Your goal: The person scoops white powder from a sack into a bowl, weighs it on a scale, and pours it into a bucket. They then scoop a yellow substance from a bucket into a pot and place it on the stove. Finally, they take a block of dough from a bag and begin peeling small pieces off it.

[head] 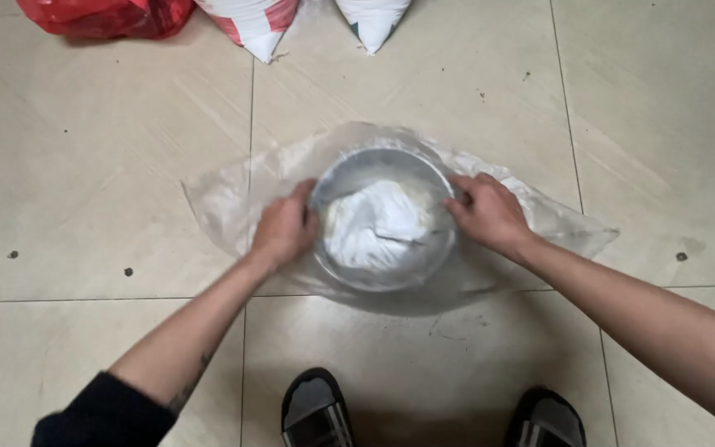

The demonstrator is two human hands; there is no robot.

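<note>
Overhead, the head view looks straight down on a tiled floor (109, 165) of pale beige squares with dark grout lines and a few dark specks. A round metal bowl (384, 219) sits near the middle of the frame, on or inside a clear plastic bag (225, 199) (which of the two cannot be told) that spreads out flat to either side. Inside the bowl lies a heap of white powder (374, 223), slightly yellowish toward the far right edge.

The left hand (285, 228) rests on the bowl's left rim, its grip closed around the rim and the plastic there, fingers curled over the edge. The right hand (488, 213) is on the right rim, its grip likewise closed on rim and plastic, knuckles up. Both forearms reach in from the lower corners; the left one ends in a dark sleeve (105, 414).

At the bottom edge, two dark slippers (318, 410) with grey straps stand just below the bowl. Along the top edge lie a red plastic bag (109, 16) and the corners of two white woven sacks (254, 25), well apart from the bowl.
</note>
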